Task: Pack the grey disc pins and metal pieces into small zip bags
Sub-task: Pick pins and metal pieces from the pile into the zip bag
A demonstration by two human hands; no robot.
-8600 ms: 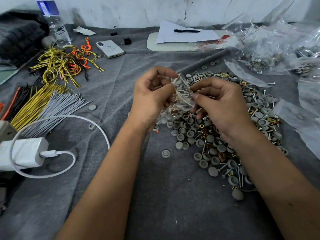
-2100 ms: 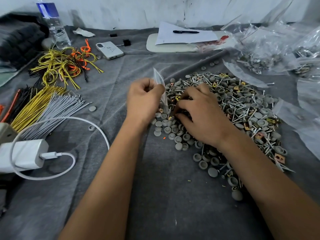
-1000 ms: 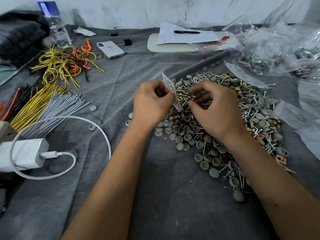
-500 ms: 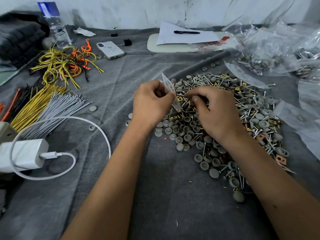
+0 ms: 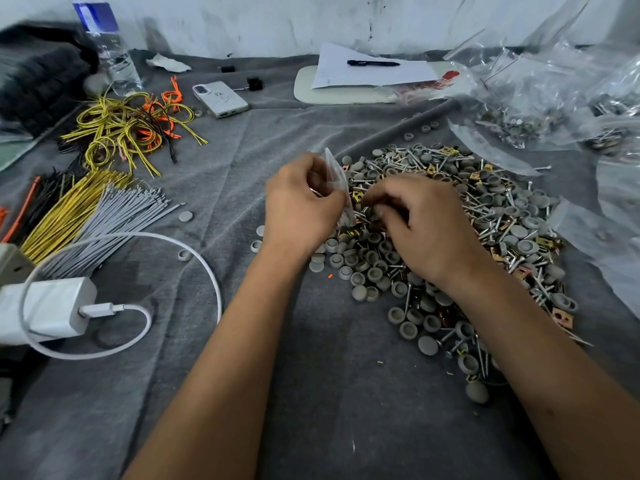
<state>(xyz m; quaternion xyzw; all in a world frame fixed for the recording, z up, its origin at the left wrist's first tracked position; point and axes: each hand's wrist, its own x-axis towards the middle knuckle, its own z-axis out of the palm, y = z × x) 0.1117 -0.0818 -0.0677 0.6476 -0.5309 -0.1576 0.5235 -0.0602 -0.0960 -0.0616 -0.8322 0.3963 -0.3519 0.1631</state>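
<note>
A wide heap of grey disc pins, screws and brass-coloured metal pieces (image 5: 460, 216) covers the grey cloth (image 5: 311, 393) at three o'clock. The right hand (image 5: 426, 230) curls its fingers into this heap. At its nine o'clock, the left hand (image 5: 301, 206) pinches a small clear zip bag (image 5: 337, 178), standing upright.

A white phone (image 5: 220, 99) lay face down on the grey cloth (image 5: 277, 133). Left of the phone sprawled a tangle of yellow and orange wires (image 5: 128, 126), and beyond that tangle stood a clear water bottle (image 5: 110, 53) with a blue label. Nearer than the phone, to its left, lay bundles of straight yellow wires (image 5: 69, 209) and grey wires (image 5: 117, 220). Nearer still sat a white charger (image 5: 52, 310) with its looped white cable (image 5: 194, 261). Right of the phone, a black pen (image 5: 373, 63) rested on white paper (image 5: 363, 72).
</note>
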